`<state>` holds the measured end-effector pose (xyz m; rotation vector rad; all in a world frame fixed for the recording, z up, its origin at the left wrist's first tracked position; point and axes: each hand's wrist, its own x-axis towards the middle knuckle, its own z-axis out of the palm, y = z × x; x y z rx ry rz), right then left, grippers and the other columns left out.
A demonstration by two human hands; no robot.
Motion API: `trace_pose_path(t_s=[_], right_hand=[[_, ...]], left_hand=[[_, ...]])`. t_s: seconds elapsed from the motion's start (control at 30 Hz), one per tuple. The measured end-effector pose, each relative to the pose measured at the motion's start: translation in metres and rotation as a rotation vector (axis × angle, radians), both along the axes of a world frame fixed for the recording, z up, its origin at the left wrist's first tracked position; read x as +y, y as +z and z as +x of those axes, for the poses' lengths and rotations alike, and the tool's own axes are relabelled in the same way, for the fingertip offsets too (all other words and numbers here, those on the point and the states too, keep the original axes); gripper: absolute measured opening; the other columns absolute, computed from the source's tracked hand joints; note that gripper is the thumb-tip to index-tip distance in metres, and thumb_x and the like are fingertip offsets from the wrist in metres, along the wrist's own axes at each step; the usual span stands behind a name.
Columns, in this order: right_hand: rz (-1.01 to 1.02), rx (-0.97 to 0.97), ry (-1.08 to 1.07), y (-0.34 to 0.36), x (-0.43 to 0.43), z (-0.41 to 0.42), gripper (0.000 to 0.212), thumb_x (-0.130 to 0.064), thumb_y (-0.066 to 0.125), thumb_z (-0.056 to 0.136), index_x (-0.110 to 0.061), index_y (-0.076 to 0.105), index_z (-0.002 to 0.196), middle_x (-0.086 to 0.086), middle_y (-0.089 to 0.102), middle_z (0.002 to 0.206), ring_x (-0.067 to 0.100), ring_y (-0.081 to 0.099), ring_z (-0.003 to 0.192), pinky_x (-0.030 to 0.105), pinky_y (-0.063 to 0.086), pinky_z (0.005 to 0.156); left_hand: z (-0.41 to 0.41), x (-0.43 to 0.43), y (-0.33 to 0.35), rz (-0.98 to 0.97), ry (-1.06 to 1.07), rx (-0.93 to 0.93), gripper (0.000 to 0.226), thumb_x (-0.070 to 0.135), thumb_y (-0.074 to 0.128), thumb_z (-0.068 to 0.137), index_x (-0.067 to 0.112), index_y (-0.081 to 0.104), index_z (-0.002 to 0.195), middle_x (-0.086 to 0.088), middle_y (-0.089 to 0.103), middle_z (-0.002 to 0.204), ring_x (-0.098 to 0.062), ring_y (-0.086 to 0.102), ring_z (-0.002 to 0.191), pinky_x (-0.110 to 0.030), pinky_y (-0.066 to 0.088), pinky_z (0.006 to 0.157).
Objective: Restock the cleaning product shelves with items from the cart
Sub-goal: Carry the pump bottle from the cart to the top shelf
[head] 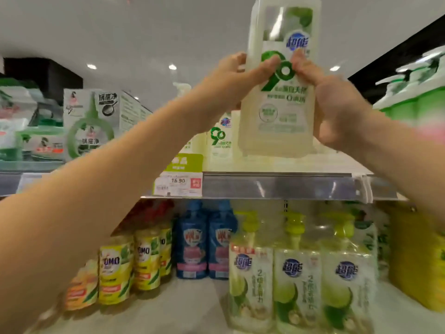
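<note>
Both arms are raised, holding a tall detergent bottle (284, 116) upright just above the upper shelf (265, 186), its long axis vertical and its top towards the ceiling. It is a flat-sided, pale translucent plastic bottle, and its glossy label with a big green "90" faces the person. The left hand (228, 73) has its grip curled round the bottle's left edge, thumb across the label. The right hand (337, 109) clasps the right side, thumb pressed on the front. Matching bottles (220, 138) stand further back on that shelf. Below are lime pump bottles (296, 273), blue pouches (204, 244) and yellow bottles (115, 273).
</note>
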<state>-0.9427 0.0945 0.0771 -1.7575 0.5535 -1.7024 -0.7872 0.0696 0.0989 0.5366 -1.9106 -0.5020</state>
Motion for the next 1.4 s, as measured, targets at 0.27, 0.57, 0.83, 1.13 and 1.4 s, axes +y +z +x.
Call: trace_pose_path(t_s=[0.27, 0.57, 0.83, 1.13, 1.4], right_hand=[[0.034, 0.168, -0.138, 0.005, -0.09, -0.011, 0.047, -0.037, 0.051, 0.096, -0.008, 0.048, 0.133, 0.009, 0.07, 0.115, 0.024, 0.069, 0.102, 0.046, 0.056, 0.089], [0.144, 0.551, 0.018, -0.001, -0.112, -0.037, 0.042, -0.034, 0.043, 0.092, -0.02, 0.052, 0.13, 0.001, 0.069, 0.119, 0.019, 0.066, 0.11, 0.034, 0.056, 0.086], [0.296, 0.612, -0.138, 0.01, -0.139, -0.046, 0.037, -0.037, 0.053, 0.083, -0.025, 0.06, 0.117, -0.004, 0.073, 0.11, 0.016, 0.07, 0.101, 0.044, 0.057, 0.082], [0.445, 0.645, -0.335, 0.021, -0.178, -0.04, 0.04, -0.034, 0.061, 0.076, -0.021, 0.062, 0.113, 0.0, 0.074, 0.105, 0.024, 0.066, 0.105, 0.056, 0.048, 0.096], [0.519, 0.703, -0.413, 0.026, -0.217, -0.038, 0.026, -0.03, 0.056, 0.093, -0.02, 0.059, 0.117, 0.005, 0.069, 0.115, 0.029, 0.062, 0.112, 0.056, 0.047, 0.098]], left_hand=[[-0.002, -0.086, 0.009, 0.132, -0.004, -0.07, 0.055, 0.018, 0.063, 0.09, 0.011, 0.035, 0.138, -0.007, 0.066, 0.109, -0.02, 0.067, 0.101, -0.044, 0.055, 0.091], [0.001, -0.12, -0.022, 0.009, 0.178, -0.462, 0.061, 0.055, 0.045, 0.092, 0.024, 0.03, 0.142, 0.013, 0.06, 0.113, -0.008, 0.06, 0.102, -0.027, 0.054, 0.085], [-0.001, -0.12, -0.035, 0.023, 0.491, -1.393, 0.092, 0.074, 0.011, 0.084, 0.012, 0.039, 0.145, -0.005, 0.042, 0.149, -0.023, 0.041, 0.135, -0.04, 0.028, 0.116], [-0.002, -0.122, -0.034, -0.027, 0.541, -1.374, 0.087, 0.072, 0.012, 0.088, 0.012, 0.042, 0.143, -0.004, 0.045, 0.146, -0.022, 0.041, 0.131, -0.037, 0.027, 0.11], [-0.002, -0.12, -0.034, -0.044, 0.521, -1.374, 0.083, 0.069, 0.014, 0.091, 0.011, 0.044, 0.141, -0.004, 0.048, 0.143, -0.02, 0.044, 0.127, -0.035, 0.029, 0.108]])
